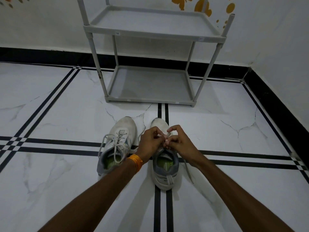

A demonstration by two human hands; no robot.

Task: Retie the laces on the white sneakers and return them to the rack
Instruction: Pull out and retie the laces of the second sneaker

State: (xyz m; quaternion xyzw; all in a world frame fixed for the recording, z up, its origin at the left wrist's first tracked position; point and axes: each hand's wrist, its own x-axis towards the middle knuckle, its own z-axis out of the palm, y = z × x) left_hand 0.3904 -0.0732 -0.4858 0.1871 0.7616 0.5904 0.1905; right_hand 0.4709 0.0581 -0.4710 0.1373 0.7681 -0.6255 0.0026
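Note:
Two white sneakers stand side by side on the floor, toes pointing at the rack. The left sneaker point(122, 129) has a loose bow whose loops hang over its side and into its opening. Over the tongue of the right sneaker point(164, 174) my left hand point(148, 143) and my right hand point(179, 141) meet, each pinching a strand of its lace. One free lace end point(188, 171) trails down to the floor on that shoe's right. The knot itself is hidden by my fingers. An orange band circles my left wrist.
A grey two-shelf plastic rack point(150, 99) stands against the white wall just beyond the sneakers, both shelves bare. The floor is white marble tile with black stripes. A black skirting runs along the walls, with a corner at the right.

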